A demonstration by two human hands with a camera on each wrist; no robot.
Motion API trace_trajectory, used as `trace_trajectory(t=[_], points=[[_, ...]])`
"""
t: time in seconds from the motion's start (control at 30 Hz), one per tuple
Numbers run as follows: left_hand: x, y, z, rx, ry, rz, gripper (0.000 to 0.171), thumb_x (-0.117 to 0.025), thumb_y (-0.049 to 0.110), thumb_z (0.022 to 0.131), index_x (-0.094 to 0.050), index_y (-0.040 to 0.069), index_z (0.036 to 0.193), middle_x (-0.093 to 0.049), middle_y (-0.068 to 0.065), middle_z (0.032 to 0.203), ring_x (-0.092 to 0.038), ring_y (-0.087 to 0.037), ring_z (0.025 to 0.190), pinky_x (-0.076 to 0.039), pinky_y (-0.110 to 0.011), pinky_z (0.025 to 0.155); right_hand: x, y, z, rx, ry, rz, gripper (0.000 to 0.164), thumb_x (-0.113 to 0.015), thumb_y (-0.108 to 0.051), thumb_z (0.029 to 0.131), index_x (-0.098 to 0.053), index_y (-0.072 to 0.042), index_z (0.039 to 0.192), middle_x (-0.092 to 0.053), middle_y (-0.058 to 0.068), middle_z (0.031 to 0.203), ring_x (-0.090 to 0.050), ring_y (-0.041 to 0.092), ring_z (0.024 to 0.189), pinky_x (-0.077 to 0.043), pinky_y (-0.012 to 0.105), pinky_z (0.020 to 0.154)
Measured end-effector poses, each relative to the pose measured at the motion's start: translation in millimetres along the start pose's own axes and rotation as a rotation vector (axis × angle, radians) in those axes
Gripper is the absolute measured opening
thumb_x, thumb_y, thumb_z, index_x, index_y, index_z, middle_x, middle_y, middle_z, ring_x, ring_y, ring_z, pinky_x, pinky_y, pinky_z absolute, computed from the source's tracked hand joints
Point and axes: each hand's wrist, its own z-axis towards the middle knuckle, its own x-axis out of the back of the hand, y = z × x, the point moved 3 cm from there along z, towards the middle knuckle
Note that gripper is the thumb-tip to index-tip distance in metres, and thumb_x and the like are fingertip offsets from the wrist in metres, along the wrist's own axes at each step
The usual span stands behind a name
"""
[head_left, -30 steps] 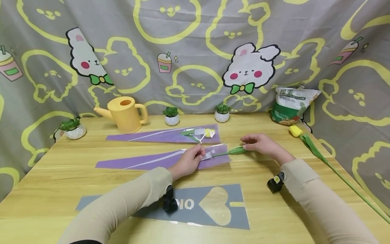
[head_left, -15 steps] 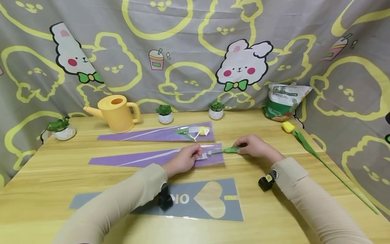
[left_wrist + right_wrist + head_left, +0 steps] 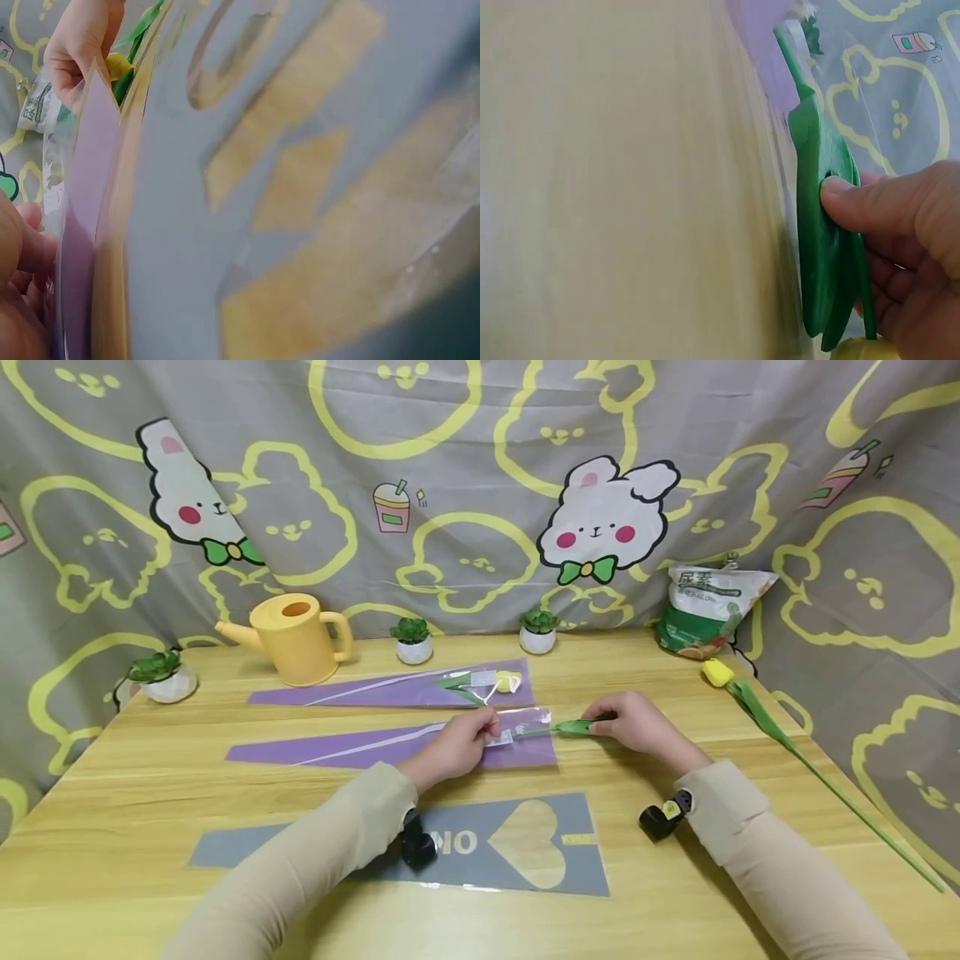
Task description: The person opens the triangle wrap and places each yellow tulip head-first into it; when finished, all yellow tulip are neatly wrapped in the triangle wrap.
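Observation:
In the head view my left hand (image 3: 456, 745) pinches the upper film of a purple flower sleeve (image 3: 390, 747) near its wide end. Clear film shows at its fingertips in the left wrist view. My right hand (image 3: 630, 720) grips a tulip by its green leaves (image 3: 573, 727), just right of the sleeve's mouth. The tulip's stem (image 3: 534, 732) runs left into the sleeve. Close up in the right wrist view, the thumb presses the leaves (image 3: 821, 217), with the yellow bloom (image 3: 864, 349) partly visible below the hand.
Behind lies another purple sleeve (image 3: 360, 687) with a yellow tulip inside. A grey sleeve (image 3: 517, 868) with a heart window lies in front. A loose tulip (image 3: 765, 714) is at right. A watering can (image 3: 300, 647), small potted succulents (image 3: 414, 647) and a bag (image 3: 705, 614) line the back.
The right hand's fingers have come down and taken hold of the tulip's leaves. The left hand keeps its hold on the sleeve. The head view has shifted slightly.

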Motion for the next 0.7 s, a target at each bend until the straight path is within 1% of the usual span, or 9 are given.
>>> trace_trajectory(t=[0.13, 0.3, 0.4, 0.57, 0.7], points=[[0.5, 2.7, 0.5, -0.004, -0.002, 0.013, 0.021, -0.045, -0.011, 0.084, -0.05, 0.009, 0.081, -0.054, -0.004, 0.081, -0.05, -0.018, 0.079, -0.043, -0.03, 0.071, -1, -5, -2, -0.006, 0.045, 0.022, 0.011, -0.067, -0.006, 0.082, -0.072, -0.006, 0.091, -0.07, 0.006, 0.087, -0.061, 0.02, 0.084, -0.048, 0.036, 0.075], [0.5, 5.7, 1.8, -0.035, 0.01, 0.06, 0.021, -0.047, -0.011, 0.084, -0.05, 0.009, 0.081, -0.052, -0.004, 0.081, -0.05, -0.018, 0.079, -0.043, -0.03, 0.071, -6, -13, 0, -0.019, 0.076, 0.037, 0.01, -0.069, -0.007, 0.08, -0.072, -0.008, 0.089, -0.07, 0.004, 0.085, -0.059, 0.017, 0.081, -0.046, 0.033, 0.073], [0.2, 7.0, 2.4, -0.051, 0.019, 0.082, 0.021, -0.047, -0.011, 0.084, -0.05, 0.009, 0.081, -0.051, -0.003, 0.08, -0.05, -0.018, 0.078, -0.043, -0.03, 0.071, -10, -18, 2, -0.022, 0.075, 0.062, 0.008, -0.069, -0.007, 0.08, -0.071, -0.007, 0.087, -0.069, 0.004, 0.083, -0.057, 0.016, 0.077, -0.045, 0.031, 0.071], [-0.8, 8.5, 2.3, -0.057, 0.005, 0.076, 0.021, -0.046, -0.01, 0.086, -0.05, 0.01, 0.082, -0.051, -0.002, 0.081, -0.049, -0.017, 0.079, -0.043, -0.028, 0.071, -17, -23, 6, -0.026, 0.046, 0.114, 0.006, -0.069, -0.004, 0.079, -0.069, -0.005, 0.085, -0.067, 0.004, 0.079, -0.054, 0.013, 0.074, -0.045, 0.028, 0.068], [-1.7, 8.6, 2.0, -0.061, 0.0, 0.067, 0.021, -0.046, -0.01, 0.087, -0.05, 0.01, 0.082, -0.051, -0.002, 0.081, -0.049, -0.017, 0.078, -0.043, -0.028, 0.071, -21, -26, 8, -0.039, 0.033, 0.138, 0.006, -0.07, -0.003, 0.078, -0.069, -0.004, 0.083, -0.065, 0.004, 0.078, -0.054, 0.014, 0.073, -0.044, 0.028, 0.068]])
